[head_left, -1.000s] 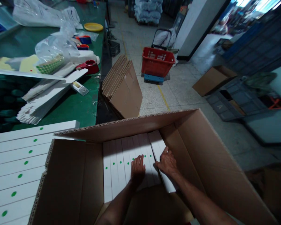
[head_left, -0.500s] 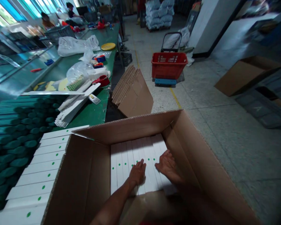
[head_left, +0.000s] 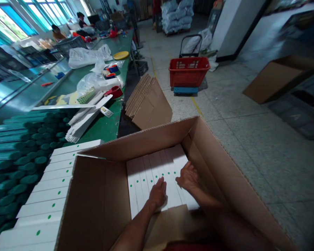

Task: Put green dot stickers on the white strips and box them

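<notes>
Packs: the white green-dotted packs (head_left: pixel 153 176) lie side by side in one flat layer on the floor of the carton, their dots forming a row across the layer, with both our hands on top of them

Left hand: the left hand (head_left: pixel 157 195) rests on the middle of the layer, just beside the right hand

Right hand: the right hand (head_left: pixel 188 177) rests on the right part of the layer, close to the carton's right wall

Fingers: open on both hands, the left ones (head_left: pixel 161 183) lying nearly flat and the right ones (head_left: pixel 185 170) slightly curled, with no pack gripped

Carton: the open corrugated carton (head_left: pixel 99 198) surrounds the layer, its flaps standing up and tilted outward

Beside the carton: a stack of matching white packs (head_left: pixel 45 195) sits against its left side, next to dark green-ended rolls (head_left: pixel 23 157)

Bench: the green workbench (head_left: pixel 107 122) ahead of us holds plastic bags (head_left: pixel 90 55) and a red tape dispenser (head_left: pixel 114 92)

Floor: flattened cardboard sheets (head_left: pixel 148 101) stand just past the carton, with a red plastic basket (head_left: pixel 188 71) farther on

Far end: co-workers (head_left: pixel 81 17) sit by the bench
</notes>
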A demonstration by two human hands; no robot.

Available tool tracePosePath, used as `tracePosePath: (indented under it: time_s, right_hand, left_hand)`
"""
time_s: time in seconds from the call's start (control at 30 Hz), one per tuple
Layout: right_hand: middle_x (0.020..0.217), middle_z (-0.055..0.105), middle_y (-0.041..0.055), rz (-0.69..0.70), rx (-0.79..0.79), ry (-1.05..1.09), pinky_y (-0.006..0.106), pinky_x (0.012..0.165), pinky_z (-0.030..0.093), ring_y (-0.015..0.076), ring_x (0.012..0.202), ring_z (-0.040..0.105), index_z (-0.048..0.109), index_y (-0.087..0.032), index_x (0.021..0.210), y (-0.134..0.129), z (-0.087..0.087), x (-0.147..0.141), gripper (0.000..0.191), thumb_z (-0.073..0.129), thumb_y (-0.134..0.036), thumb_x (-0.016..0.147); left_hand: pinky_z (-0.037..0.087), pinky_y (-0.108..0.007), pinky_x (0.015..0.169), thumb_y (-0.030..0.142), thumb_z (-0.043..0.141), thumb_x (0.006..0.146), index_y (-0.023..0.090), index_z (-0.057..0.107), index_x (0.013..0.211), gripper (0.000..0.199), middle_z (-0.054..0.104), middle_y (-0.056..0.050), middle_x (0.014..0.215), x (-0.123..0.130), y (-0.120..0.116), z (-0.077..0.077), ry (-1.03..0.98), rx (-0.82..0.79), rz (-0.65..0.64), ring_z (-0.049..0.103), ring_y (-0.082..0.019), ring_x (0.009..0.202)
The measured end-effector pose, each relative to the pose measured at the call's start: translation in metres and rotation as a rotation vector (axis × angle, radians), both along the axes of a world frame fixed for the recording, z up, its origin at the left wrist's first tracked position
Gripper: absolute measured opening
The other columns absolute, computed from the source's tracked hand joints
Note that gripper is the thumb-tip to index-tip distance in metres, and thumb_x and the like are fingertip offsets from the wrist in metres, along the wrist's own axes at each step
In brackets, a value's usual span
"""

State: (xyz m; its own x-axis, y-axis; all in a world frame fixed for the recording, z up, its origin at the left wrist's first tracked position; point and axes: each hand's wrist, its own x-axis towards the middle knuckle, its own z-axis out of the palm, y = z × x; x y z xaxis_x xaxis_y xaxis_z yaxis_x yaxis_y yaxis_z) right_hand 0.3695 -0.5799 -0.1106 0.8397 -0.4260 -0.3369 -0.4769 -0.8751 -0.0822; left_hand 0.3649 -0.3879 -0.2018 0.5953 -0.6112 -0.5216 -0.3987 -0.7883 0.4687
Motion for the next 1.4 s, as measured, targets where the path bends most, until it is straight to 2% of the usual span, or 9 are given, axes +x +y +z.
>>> tracePosePath:
  time_s: [0.17, 0.27, 0.43, 0.67, 0.73, 0.87, 1.0, 1.2, 1.4]
  right_hand:
    - [0.11, 0.053, 0.0273, -0.008, -0.111, 0.017, 0.037, 0.076, 0.044, 0.0366, 0.098, 0.056, 0.029, 0.013, 0.133, -0.023, 0.008, 0.007, 0.096, 0.067, -0.039, 0.062]
    - [0.112, 0.053, 0.0261, -0.016, -0.113, 0.059, 0.037, 0.076, 0.044, 0.0363, 0.1, 0.056, 0.031, 0.009, 0.133, -0.024, 0.007, 0.008, 0.094, 0.068, -0.04, 0.062]
    - [0.113, 0.052, 0.0243, -0.057, -0.113, 0.051, 0.036, 0.077, 0.044, 0.0352, 0.102, 0.056, 0.03, 0.008, 0.134, -0.012, 0.01, 0.009, 0.096, 0.069, -0.042, 0.062]
    - [0.113, 0.051, 0.026, -0.029, -0.133, 0.049, 0.037, 0.078, 0.043, 0.0353, 0.102, 0.055, 0.025, 0.01, 0.137, -0.006, 0.014, 0.006, 0.1, 0.068, -0.042, 0.064]
    - [0.112, 0.052, 0.0257, -0.011, -0.13, 0.034, 0.037, 0.077, 0.043, 0.0347, 0.1, 0.056, 0.026, 0.01, 0.136, -0.003, 0.014, 0.007, 0.099, 0.067, -0.043, 0.064]
    - [0.111, 0.052, 0.0262, 0.017, -0.116, 0.001, 0.037, 0.076, 0.043, 0.0349, 0.099, 0.056, 0.027, 0.01, 0.135, 0.005, 0.015, 0.013, 0.097, 0.067, -0.043, 0.063]
    - [0.109, 0.054, 0.0252, -0.013, -0.072, -0.019, 0.036, 0.077, 0.043, 0.034, 0.098, 0.056, 0.032, 0.009, 0.132, 0.008, 0.009, 0.014, 0.092, 0.069, -0.04, 0.062]
    - [0.109, 0.054, 0.0284, -0.138, -0.085, -0.007, 0.038, 0.079, 0.043, 0.0362, 0.099, 0.056, 0.026, 0.013, 0.135, 0.002, -0.008, 0.014, 0.096, 0.068, -0.035, 0.063]
    - [0.111, 0.053, 0.029, -0.086, -0.099, -0.026, 0.039, 0.078, 0.044, 0.0367, 0.097, 0.056, 0.025, 0.014, 0.136, 0.002, -0.006, 0.012, 0.098, 0.065, -0.035, 0.061]
  left_hand:
    - [0.027, -0.045, 0.113, 0.031, 0.049, 0.077, 0.011, 0.032, 0.145, 0.073, 0.014, -0.013, 0.156, 0.004, -0.028, 0.002, 0.029, -0.021, 0.003, 0.013, -0.029, 0.144]
    - [0.026, -0.048, 0.112, 0.03, 0.044, 0.081, 0.009, 0.029, 0.145, 0.07, 0.02, -0.016, 0.155, 0.008, -0.031, 0.005, 0.039, -0.015, 0.013, 0.018, -0.03, 0.142]
    - [0.022, -0.052, 0.113, 0.025, 0.041, 0.082, 0.017, 0.023, 0.148, 0.069, 0.011, -0.008, 0.157, 0.007, 0.007, 0.002, -0.018, -0.016, 0.071, 0.015, -0.026, 0.144]
    - [0.013, -0.071, 0.104, 0.025, 0.033, 0.09, 0.023, 0.014, 0.15, 0.064, -0.002, -0.006, 0.158, -0.011, 0.066, -0.012, -0.167, 0.217, 0.395, -0.003, -0.034, 0.144]
    - [0.014, -0.068, 0.105, 0.028, 0.035, 0.091, 0.026, 0.018, 0.15, 0.061, 0.0, -0.007, 0.158, -0.018, 0.077, -0.01, -0.172, 0.275, 0.479, -0.003, -0.038, 0.143]
    - [0.02, -0.054, 0.11, 0.033, 0.04, 0.091, 0.019, 0.024, 0.148, 0.061, 0.003, -0.017, 0.157, -0.025, 0.098, 0.001, -0.186, 0.359, 0.556, 0.001, -0.04, 0.142]
    - [0.028, -0.047, 0.108, 0.033, 0.04, 0.093, 0.017, 0.021, 0.149, 0.061, 0.003, -0.022, 0.156, -0.007, 0.111, 0.015, -0.185, 0.368, 0.553, 0.004, -0.035, 0.144]
    - [0.03, -0.041, 0.108, 0.029, 0.046, 0.09, 0.013, 0.029, 0.145, 0.061, 0.006, -0.023, 0.155, 0.032, 0.109, 0.016, -0.2, 0.385, 0.405, 0.006, -0.032, 0.144]
    - [0.031, -0.06, 0.099, 0.026, 0.043, 0.088, 0.008, 0.035, 0.142, 0.057, 0.02, -0.025, 0.152, 0.033, 0.079, 0.009, -0.267, 0.491, 0.494, 0.018, -0.045, 0.138]
